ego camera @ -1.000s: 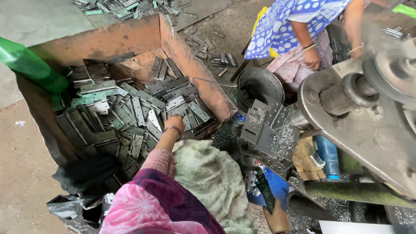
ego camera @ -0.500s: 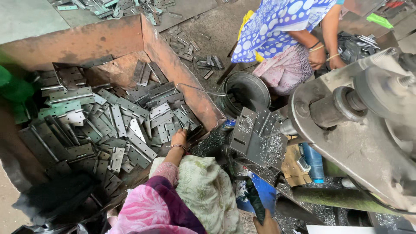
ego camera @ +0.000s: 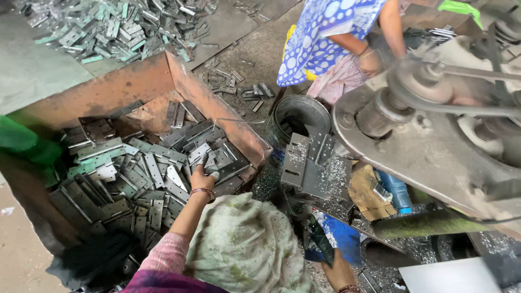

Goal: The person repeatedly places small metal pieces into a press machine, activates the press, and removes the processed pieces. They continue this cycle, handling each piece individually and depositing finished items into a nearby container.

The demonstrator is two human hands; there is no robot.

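Head view: metal plates [ego camera: 146, 173] being picked from a rusty bin [ego camera: 130, 89].
Left hand [ego camera: 202, 178] is closed on one plate atop the heap; right hand [ego camera: 336, 271], low in frame, grip cannot be told. Bin is seen well filled; much is judged left.

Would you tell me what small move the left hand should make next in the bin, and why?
Probably lift the plate out: the left hand already grips a flat metal plate atop the heap in the rusty bin, while the right hand waits low by the press.
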